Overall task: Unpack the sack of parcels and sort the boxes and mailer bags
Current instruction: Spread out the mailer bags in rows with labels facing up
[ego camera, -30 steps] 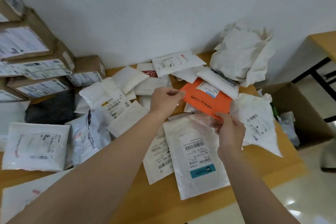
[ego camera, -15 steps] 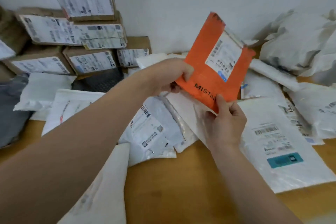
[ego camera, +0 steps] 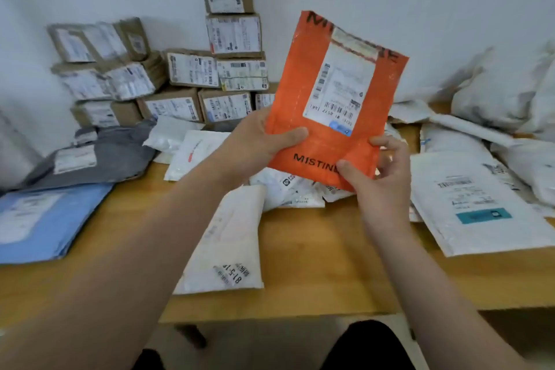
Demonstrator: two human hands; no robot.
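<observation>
An orange mailer bag with a white shipping label is held upright above the table. My left hand grips its lower left edge and my right hand pinches its bottom right corner. Brown cardboard boxes with labels are stacked against the wall at the back left. White mailer bags lie spread over the wooden table. The crumpled white sack sits at the back right.
A blue mailer and a grey mailer lie at the left. A large white mailer with a teal sticker lies at the right. The table's front edge runs just below my forearms, above my knees.
Both hands lifted the orange mailer off the pile and raised it upright. The view swung left, bringing the box stack and the blue mailer into sight.
</observation>
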